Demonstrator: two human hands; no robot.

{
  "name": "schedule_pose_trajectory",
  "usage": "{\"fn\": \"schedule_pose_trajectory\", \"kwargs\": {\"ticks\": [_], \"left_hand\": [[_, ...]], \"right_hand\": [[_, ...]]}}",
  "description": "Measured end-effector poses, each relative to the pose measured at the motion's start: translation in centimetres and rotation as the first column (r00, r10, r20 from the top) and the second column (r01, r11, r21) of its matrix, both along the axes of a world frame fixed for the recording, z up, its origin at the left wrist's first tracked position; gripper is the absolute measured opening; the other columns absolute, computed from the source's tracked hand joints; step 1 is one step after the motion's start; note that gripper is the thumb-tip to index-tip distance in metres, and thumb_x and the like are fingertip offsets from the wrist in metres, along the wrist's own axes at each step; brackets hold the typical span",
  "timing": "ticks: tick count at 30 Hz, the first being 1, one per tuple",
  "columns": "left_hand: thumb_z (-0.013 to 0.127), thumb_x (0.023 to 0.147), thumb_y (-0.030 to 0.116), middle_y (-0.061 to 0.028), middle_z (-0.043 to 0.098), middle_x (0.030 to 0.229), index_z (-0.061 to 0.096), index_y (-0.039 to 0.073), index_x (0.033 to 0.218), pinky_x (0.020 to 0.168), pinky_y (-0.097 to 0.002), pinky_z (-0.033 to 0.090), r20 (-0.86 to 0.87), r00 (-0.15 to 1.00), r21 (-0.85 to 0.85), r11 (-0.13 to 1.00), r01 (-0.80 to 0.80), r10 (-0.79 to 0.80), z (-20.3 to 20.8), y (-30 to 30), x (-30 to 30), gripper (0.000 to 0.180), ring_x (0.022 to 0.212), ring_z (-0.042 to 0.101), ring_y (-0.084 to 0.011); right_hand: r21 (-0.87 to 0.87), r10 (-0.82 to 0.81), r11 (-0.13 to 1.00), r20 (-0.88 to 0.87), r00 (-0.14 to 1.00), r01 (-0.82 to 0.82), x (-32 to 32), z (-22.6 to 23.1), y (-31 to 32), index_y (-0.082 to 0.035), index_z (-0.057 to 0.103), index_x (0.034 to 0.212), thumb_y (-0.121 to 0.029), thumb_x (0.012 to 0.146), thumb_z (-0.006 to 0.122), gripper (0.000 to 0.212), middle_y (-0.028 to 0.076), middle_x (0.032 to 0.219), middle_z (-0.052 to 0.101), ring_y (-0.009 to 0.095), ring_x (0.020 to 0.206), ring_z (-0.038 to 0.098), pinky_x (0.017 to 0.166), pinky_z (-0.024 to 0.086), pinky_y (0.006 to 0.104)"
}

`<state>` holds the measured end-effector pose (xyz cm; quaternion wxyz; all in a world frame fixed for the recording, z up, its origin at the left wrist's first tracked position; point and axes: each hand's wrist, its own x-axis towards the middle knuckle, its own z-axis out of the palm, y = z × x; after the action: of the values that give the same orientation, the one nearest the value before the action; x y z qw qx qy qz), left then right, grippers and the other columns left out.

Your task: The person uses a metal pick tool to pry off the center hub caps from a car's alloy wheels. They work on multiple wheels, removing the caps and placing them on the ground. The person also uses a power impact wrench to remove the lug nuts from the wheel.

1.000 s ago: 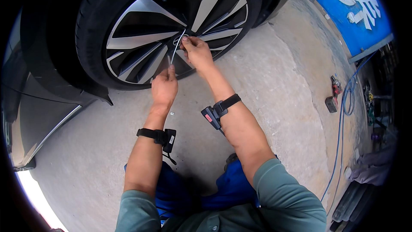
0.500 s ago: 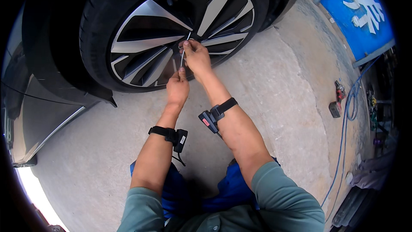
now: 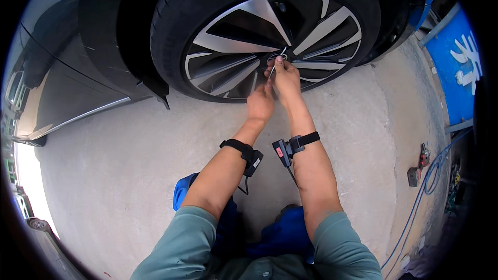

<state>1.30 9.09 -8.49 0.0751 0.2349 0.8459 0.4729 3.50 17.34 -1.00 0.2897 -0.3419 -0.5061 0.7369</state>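
A car wheel (image 3: 236, 43) with black and silver spokes fills the upper middle of the view, its black tyre (image 3: 165, 46) around it. In front of the hub, a thin metal rod (image 3: 272, 71) slants between my two hands. My right hand (image 3: 288, 80) pinches it near its upper end, thumb and fingertips together. Lower and to the left, my left hand (image 3: 260, 105) grips its other end, which the fingers hide. Something like a thin curved wire shows beside the right fingertips. Whether the rod's tip touches the hub I cannot tell.
The car's dark body (image 3: 85, 72) stands on the left. On the concrete floor (image 3: 353, 140) at the right lie a red and black power tool (image 3: 419, 166) and a coiled blue hose (image 3: 431, 179). A blue sign (image 3: 451, 62) leans at the upper right. Black straps with small devices circle both forearms.
The view has shifted, so wheel and hands now appear farther right. My hands are closer together, with less of the rod showing between them. Both still hold it.
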Motion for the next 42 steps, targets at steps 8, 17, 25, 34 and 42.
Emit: {"fn": "schedule_pose_trajectory", "kwargs": {"ticks": [8,17,25,34,42], "left_hand": [[0.047,0.104,0.039,-0.0241,0.069,0.089,0.069,0.006,0.102,0.075,-0.0456,0.052,0.137,0.98,-0.033,0.989,0.147,-0.141,0.2,0.5,-0.6,0.039,0.089,0.065,-0.0446],[0.043,0.107,0.037,-0.0182,0.069,0.087,0.066,-0.002,0.109,0.075,-0.0366,0.049,0.293,0.932,0.165,0.972,0.169,-0.212,0.7,-0.3,1.7,0.046,0.075,0.058,-0.0265],[0.044,0.107,0.035,-0.0192,0.069,0.085,0.066,-0.004,0.103,0.075,-0.0367,0.048,0.254,0.943,0.063,0.977,0.206,-0.215,2.0,-1.9,1.1,0.045,0.073,0.057,-0.0286],[0.041,0.105,0.042,-0.0299,0.067,0.102,0.069,-0.003,0.109,0.086,-0.0443,0.049,0.483,0.857,0.077,0.984,0.163,-0.179,4.6,-2.3,3.5,0.053,0.104,0.061,-0.0484],[0.044,0.104,0.041,-0.0292,0.067,0.088,0.069,0.001,0.098,0.077,-0.0493,0.05,0.153,0.964,-0.176,0.954,0.244,-0.219,4.0,-5.2,0.3,0.048,0.09,0.063,-0.0486]], "right_hand": [[0.122,-0.004,0.993,0.084,0.996,-0.006,0.2,0.0,0.4,-0.004,0.064,0.087,-0.035,0.105,0.051,0.038,0.001,0.076,0.06,0.009,0.065,0.057,0.053,0.044,0.0249],[0.043,-0.012,0.999,0.128,0.992,0.006,0.4,0.7,0.7,-0.003,0.063,0.077,-0.033,0.102,0.055,0.04,0.0,0.063,0.056,0.01,0.053,0.051,0.049,0.04,0.027],[0.049,-0.092,0.995,0.04,0.995,0.09,0.2,0.3,-0.3,-0.002,0.059,0.074,-0.03,0.103,0.055,0.041,0.001,0.064,0.054,0.01,0.052,0.049,0.049,0.042,0.0274],[-0.008,0.066,0.998,0.104,0.992,-0.066,2.9,3.3,-0.6,-0.006,0.058,0.076,-0.036,0.102,0.055,0.04,0.002,0.071,0.056,0.01,0.058,0.054,0.045,0.036,0.024],[-0.181,-0.071,0.982,-0.142,0.987,0.044,1.4,4.6,1.0,-0.006,0.053,0.099,-0.044,0.101,0.055,0.038,0.008,0.081,0.065,0.015,0.065,0.06,0.047,0.038,0.0256]]}}
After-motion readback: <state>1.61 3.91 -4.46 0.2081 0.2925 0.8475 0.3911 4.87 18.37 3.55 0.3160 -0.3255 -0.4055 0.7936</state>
